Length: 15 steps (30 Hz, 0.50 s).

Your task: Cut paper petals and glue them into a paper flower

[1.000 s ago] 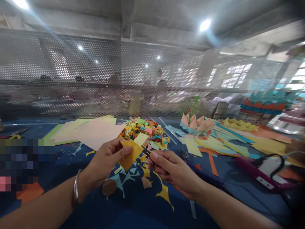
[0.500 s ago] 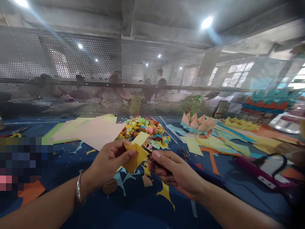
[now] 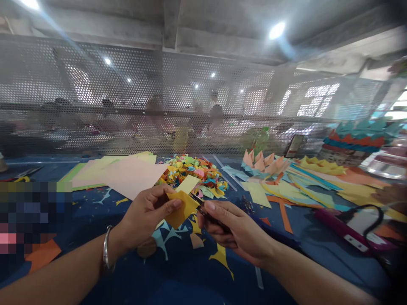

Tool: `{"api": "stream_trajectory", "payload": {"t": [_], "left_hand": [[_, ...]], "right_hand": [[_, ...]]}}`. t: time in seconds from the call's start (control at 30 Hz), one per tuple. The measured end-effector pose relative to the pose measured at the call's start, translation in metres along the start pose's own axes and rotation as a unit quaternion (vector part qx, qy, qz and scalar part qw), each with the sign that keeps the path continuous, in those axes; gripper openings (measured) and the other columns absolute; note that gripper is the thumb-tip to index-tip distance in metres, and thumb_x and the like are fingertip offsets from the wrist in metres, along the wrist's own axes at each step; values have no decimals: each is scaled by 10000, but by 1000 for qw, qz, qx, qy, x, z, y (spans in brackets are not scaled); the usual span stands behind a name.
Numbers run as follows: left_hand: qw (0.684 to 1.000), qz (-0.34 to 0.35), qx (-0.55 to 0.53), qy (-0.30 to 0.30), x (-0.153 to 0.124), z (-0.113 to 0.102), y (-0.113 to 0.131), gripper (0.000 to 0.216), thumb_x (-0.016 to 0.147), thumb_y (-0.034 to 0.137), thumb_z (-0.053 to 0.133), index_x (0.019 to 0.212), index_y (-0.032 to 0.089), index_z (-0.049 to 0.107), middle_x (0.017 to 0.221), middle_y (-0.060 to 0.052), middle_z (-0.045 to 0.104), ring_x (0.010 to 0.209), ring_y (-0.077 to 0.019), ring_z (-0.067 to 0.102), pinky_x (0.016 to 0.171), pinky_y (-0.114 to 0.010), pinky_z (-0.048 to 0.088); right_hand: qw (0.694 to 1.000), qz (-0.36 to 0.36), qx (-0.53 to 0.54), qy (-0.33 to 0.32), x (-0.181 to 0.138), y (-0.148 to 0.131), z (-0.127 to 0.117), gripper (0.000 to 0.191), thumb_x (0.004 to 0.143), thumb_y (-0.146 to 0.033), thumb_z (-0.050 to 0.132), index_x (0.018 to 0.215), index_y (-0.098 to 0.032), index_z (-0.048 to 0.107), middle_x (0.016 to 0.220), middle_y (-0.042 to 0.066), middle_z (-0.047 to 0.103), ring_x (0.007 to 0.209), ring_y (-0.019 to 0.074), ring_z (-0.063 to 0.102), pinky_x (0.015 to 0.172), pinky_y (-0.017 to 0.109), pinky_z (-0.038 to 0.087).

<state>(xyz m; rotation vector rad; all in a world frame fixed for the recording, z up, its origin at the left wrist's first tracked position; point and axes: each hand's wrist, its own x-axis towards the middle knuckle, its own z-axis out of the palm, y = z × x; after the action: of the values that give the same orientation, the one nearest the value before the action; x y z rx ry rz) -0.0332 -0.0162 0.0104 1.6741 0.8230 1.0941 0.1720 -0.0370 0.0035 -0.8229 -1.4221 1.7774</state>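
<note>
Pinched between the thumb and fingers of my left hand (image 3: pixel 155 212) is a piece of yellow paper (image 3: pixel 180 215), which looks folded. My right hand (image 3: pixel 227 224) is closed round a pair of scissors (image 3: pixel 200 202); their short visible blades meet the right edge of the yellow paper. Most of the scissors' handles are hidden by my fingers. Just beyond the paper lies a pale yellow strip (image 3: pixel 188 184). Below my hands, blue scraps (image 3: pixel 163 241) and a yellow scrap (image 3: pixel 222 257) are scattered on the dark blue table (image 3: pixel 178 279).
A heap of colourful clippings (image 3: pixel 193 167) lies ahead, with large pink sheets (image 3: pixel 133 173) to its left. At the right are peach folded paper points (image 3: pixel 263 163), paper strips and a purple power strip (image 3: pixel 352 233) with a black cable. A perforated metal screen (image 3: pixel 127 93) stands behind.
The scissor blades show slightly differently at the paper's edge. Both hands keep nearly the same place and hold.
</note>
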Motion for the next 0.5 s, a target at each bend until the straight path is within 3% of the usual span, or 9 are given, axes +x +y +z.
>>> {"api": "stream_trajectory", "payload": {"t": [0.5], "left_hand": [[1000, 15, 13, 2, -1, 1, 1, 144, 778, 289, 619, 755, 150, 584, 674, 10, 576, 626, -97, 506, 580, -210, 417]], "right_hand": [[1000, 0, 0, 5, 0, -1, 2, 375, 849, -482, 538, 677, -150, 519, 496, -96, 231, 397, 29, 127, 373, 199, 57]]}}
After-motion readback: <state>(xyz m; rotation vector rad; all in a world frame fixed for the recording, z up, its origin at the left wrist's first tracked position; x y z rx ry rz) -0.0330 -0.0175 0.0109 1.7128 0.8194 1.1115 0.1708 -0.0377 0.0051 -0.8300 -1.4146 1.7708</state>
